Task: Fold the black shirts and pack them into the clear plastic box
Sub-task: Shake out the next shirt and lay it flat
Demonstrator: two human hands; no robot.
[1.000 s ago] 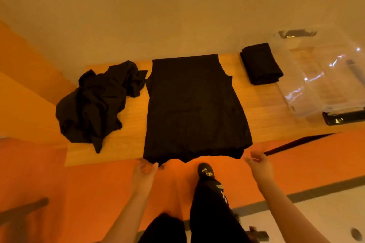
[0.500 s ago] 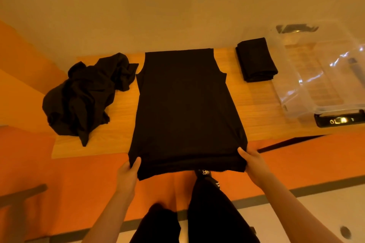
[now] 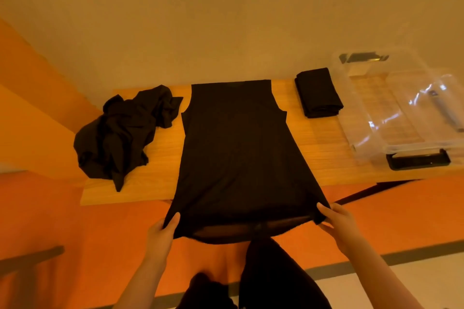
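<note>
Both hands pinch the hem corners of the spread black shirt (image 3: 238, 148): left hand (image 3: 162, 232), right hand (image 3: 337, 221), at the wooden table's (image 3: 324, 155) near edge.

A: Where is the camera sitting?
B: On the person's head, looking forward and down over the table (image 3: 324, 158), with the wall filling the top of the frame.
A: How near is it getting?
B: Near enough that both forearms are coming in from the bottom edge, the left hand (image 3: 160, 233) and right hand (image 3: 339, 223) showing at the table's near edge.
A: Is another view sharing any of this?
B: No, only this wide-angle one is showing; it is bending the table edges and taking in the box (image 3: 401, 110) at far right
</note>
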